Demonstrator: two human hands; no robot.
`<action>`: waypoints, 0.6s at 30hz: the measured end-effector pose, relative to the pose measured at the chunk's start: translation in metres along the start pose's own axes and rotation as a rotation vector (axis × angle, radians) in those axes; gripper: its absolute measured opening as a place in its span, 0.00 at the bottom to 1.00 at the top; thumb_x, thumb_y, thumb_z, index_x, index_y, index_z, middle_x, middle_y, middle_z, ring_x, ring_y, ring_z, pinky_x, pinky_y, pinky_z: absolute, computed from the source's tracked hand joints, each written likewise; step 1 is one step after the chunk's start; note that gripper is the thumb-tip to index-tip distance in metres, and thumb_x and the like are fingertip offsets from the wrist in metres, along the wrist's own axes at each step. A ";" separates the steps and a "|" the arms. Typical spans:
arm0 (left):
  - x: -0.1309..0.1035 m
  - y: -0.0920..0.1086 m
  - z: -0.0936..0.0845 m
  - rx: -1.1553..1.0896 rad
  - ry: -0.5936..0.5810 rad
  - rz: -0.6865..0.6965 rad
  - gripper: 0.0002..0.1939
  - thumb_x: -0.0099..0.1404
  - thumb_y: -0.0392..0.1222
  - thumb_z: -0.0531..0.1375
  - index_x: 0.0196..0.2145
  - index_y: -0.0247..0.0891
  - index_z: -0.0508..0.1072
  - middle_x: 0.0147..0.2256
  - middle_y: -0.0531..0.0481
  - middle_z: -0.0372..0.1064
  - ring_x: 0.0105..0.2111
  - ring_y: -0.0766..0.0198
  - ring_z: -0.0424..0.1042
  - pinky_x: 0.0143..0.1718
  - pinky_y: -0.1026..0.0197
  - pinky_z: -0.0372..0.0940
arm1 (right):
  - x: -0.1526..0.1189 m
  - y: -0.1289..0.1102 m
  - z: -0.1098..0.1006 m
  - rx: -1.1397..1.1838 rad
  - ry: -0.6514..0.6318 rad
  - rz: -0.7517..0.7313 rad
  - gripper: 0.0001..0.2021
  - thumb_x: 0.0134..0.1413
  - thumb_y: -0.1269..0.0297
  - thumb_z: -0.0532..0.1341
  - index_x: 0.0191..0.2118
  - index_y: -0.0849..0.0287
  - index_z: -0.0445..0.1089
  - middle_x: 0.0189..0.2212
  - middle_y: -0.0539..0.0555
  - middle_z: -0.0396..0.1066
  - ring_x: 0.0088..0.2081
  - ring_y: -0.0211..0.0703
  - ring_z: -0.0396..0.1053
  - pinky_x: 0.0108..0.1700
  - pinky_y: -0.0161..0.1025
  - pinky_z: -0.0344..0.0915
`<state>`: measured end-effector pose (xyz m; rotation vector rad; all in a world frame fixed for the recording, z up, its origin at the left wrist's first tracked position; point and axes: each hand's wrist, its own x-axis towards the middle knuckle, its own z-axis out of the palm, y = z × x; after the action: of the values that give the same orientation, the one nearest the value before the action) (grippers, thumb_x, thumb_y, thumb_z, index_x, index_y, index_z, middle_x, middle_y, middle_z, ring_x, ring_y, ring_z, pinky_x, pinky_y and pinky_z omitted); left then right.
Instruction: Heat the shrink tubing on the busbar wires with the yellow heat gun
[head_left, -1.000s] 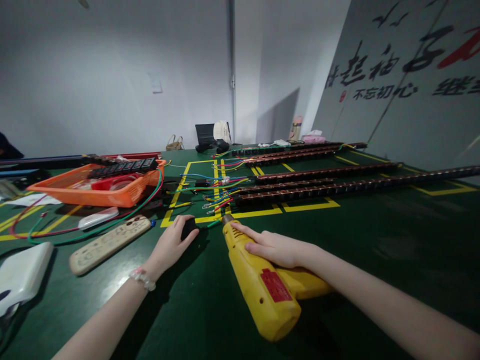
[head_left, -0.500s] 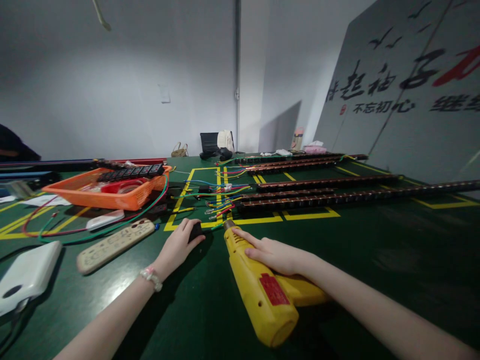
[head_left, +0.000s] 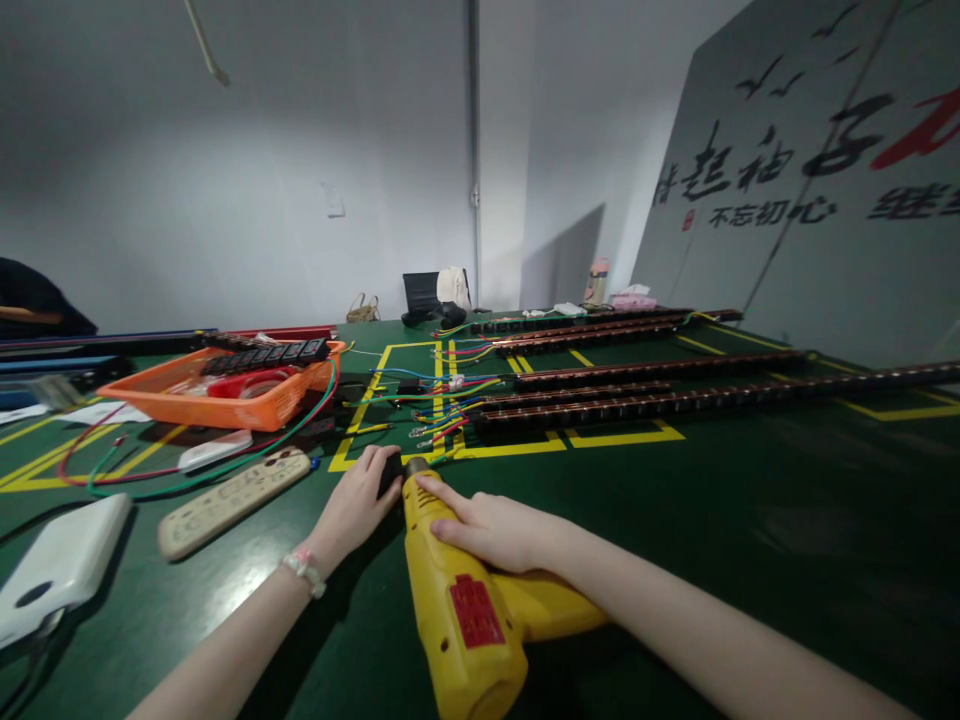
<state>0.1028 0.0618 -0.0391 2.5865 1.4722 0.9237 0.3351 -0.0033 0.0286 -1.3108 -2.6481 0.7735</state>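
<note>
My right hand (head_left: pixel 487 530) grips a yellow heat gun (head_left: pixel 450 600) with a red label, its metal nozzle aimed away from me. Between the fingers of my left hand (head_left: pixel 360 500) is a small black block (head_left: pixel 391 473), partly hidden by them. The nozzle is close beside this block on its right. A green wire (head_left: pixel 444 457) shows just past the nozzle; where it joins is covered. Beyond both hands, several coloured wires with metal terminals (head_left: pixel 427 440) come out of the end of a long dark rail (head_left: pixel 600 405).
To the left stand an orange basket (head_left: pixel 180 408) holding black parts and a red roll, a beige power strip (head_left: pixel 232 503) and a white device (head_left: pixel 64 565) with a cable. More long rails (head_left: pixel 645 368) lie across the green table. Part of another person (head_left: pixel 37 300) shows at far left.
My right hand has moved the heat gun leftward, bringing its nozzle up to the black block. My left hand stays nearly in place, still holding the block.
</note>
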 end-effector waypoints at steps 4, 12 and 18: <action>0.000 -0.004 -0.001 -0.004 0.045 0.018 0.18 0.65 0.41 0.48 0.52 0.37 0.58 0.48 0.41 0.59 0.50 0.54 0.62 0.51 0.48 0.61 | 0.014 -0.001 0.003 0.008 0.001 -0.059 0.38 0.56 0.36 0.35 0.66 0.52 0.34 0.39 0.63 0.70 0.38 0.53 0.70 0.39 0.46 0.60; 0.001 -0.014 0.004 0.023 0.142 -0.022 0.18 0.65 0.36 0.47 0.53 0.36 0.58 0.50 0.40 0.57 0.52 0.55 0.60 0.54 0.48 0.58 | 0.038 0.005 -0.004 0.023 -0.012 -0.165 0.37 0.59 0.39 0.38 0.67 0.55 0.33 0.44 0.66 0.68 0.40 0.53 0.69 0.40 0.45 0.60; 0.004 -0.021 0.007 0.085 0.201 -0.067 0.20 0.64 0.34 0.46 0.54 0.38 0.57 0.51 0.40 0.57 0.54 0.54 0.59 0.54 0.45 0.58 | 0.059 0.009 -0.009 0.058 -0.041 -0.224 0.37 0.59 0.40 0.41 0.67 0.56 0.33 0.51 0.67 0.64 0.44 0.52 0.68 0.44 0.45 0.60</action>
<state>0.0917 0.0780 -0.0493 2.5476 1.6700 1.1667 0.3068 0.0497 0.0236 -0.9721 -2.7189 0.8450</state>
